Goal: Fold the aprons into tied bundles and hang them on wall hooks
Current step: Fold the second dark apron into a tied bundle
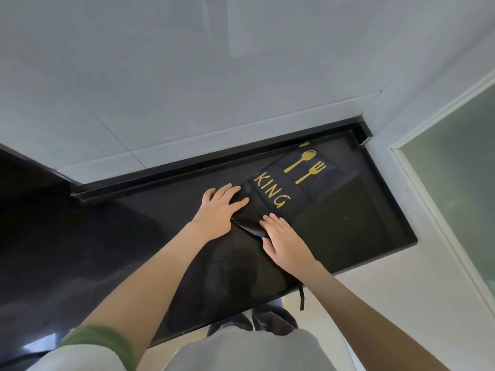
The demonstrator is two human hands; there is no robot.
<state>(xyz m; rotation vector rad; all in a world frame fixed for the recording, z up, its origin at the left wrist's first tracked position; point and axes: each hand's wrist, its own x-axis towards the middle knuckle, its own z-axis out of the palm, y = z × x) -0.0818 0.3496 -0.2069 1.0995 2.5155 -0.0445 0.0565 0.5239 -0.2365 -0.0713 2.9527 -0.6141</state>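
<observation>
A black apron with gold letters, a gold spoon and a gold fork lies partly folded on the black countertop. My left hand presses flat on the apron's left folded edge, fingers straight. Just to its right, my right hand lies flat on the fabric, and a small fold bunches up between the two hands. A black apron strap hangs over the counter's front edge.
White tiled wall rises behind the counter's raised black back lip. A frosted glass door with a white frame stands at the right. The counter stretches on to the left. No hooks are in view.
</observation>
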